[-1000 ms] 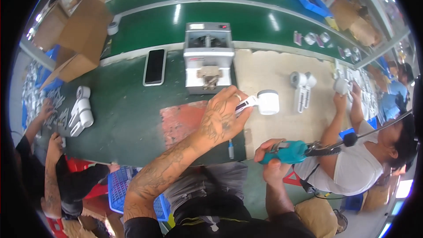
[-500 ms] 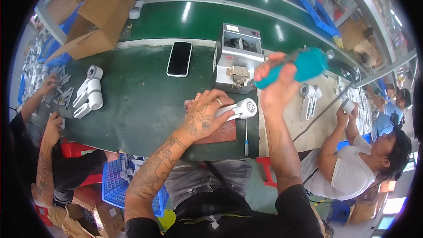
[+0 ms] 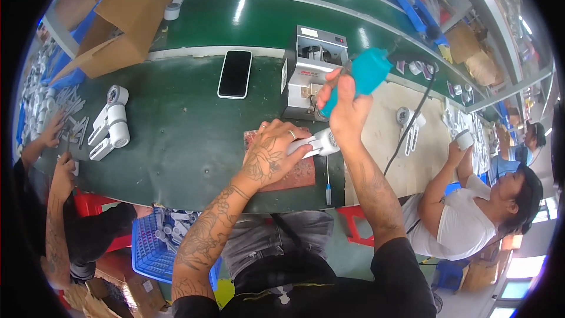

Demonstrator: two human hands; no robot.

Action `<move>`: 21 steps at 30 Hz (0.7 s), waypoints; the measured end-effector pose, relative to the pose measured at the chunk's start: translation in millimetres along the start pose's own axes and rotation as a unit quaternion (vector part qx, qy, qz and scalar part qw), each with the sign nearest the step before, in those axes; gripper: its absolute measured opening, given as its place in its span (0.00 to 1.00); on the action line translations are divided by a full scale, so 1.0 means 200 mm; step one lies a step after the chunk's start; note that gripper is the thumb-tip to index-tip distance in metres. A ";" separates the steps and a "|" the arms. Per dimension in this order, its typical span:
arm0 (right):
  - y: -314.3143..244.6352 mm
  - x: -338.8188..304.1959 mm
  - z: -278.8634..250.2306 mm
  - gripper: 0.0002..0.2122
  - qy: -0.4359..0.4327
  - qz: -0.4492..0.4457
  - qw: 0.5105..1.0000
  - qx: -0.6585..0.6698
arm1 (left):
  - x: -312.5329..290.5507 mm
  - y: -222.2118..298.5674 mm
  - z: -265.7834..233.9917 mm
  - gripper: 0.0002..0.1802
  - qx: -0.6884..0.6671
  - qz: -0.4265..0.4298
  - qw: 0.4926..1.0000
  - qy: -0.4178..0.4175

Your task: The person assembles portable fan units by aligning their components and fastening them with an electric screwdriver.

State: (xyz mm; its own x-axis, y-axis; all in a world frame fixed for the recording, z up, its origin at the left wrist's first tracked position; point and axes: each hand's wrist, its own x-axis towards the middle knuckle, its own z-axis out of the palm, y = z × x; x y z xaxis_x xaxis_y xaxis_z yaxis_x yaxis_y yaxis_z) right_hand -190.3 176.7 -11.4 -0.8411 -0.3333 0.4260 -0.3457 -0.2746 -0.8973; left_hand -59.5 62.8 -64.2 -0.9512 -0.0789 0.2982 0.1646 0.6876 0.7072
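My left hand (image 3: 273, 156) is closed over a white handheld fan (image 3: 323, 142), pinning it on a reddish pad (image 3: 294, 175) at the bench's near edge. The fan's round head points right, partly hidden behind my right wrist. In my right hand (image 3: 348, 106) is a teal electric screwdriver (image 3: 372, 69), gripped with its corded end up and right. Its lower end is beside the front of a grey metal screw feeder (image 3: 313, 76); the bit cannot be made out. A small blue-handled screwdriver (image 3: 328, 193) lies right of the pad.
A phone (image 3: 235, 75) lies left of the feeder. More white fans rest on the left (image 3: 112, 122) and on the brown sheet (image 3: 382, 159) at right. A black cord (image 3: 406, 132) hangs over that sheet. Co-workers sit on both sides. A blue basket (image 3: 154, 247) stands below the bench.
My right hand has brought the electric screwdriver left and slightly down, toward the screw feeder's front. My left hand stays on the fan. The view has shifted slightly.
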 end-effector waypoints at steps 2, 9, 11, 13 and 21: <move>-0.04 -0.06 -0.03 0.19 -0.001 0.006 1.000 -0.001 | 0.01 0.00 0.00 0.14 0.004 -0.001 1.000 0.011; -0.07 -0.15 -0.07 0.21 -0.019 -0.008 1.000 -0.003 | 0.00 0.02 0.00 0.13 -0.011 0.007 1.000 0.008; -0.06 -0.16 -0.09 0.18 -0.010 -0.003 1.000 0.023 | 0.01 0.01 0.01 0.13 -0.015 0.007 1.000 0.005; -0.05 -0.16 -0.11 0.18 -0.015 0.010 0.999 0.035 | 0.02 0.01 0.02 0.13 -0.016 0.019 1.000 0.010; 0.15 -0.21 -0.06 0.18 -0.015 0.007 0.998 0.059 | -0.01 -0.08 0.02 0.16 0.003 0.029 0.998 0.061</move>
State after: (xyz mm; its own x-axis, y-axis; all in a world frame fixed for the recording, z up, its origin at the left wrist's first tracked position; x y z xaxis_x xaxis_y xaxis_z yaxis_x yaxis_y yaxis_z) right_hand -171.3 193.3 -58.2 -0.8325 -0.3633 0.4183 -0.2811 -0.3736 -0.8840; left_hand -61.0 56.0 -79.0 -0.9012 -0.1263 0.4145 0.2163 0.6977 0.6830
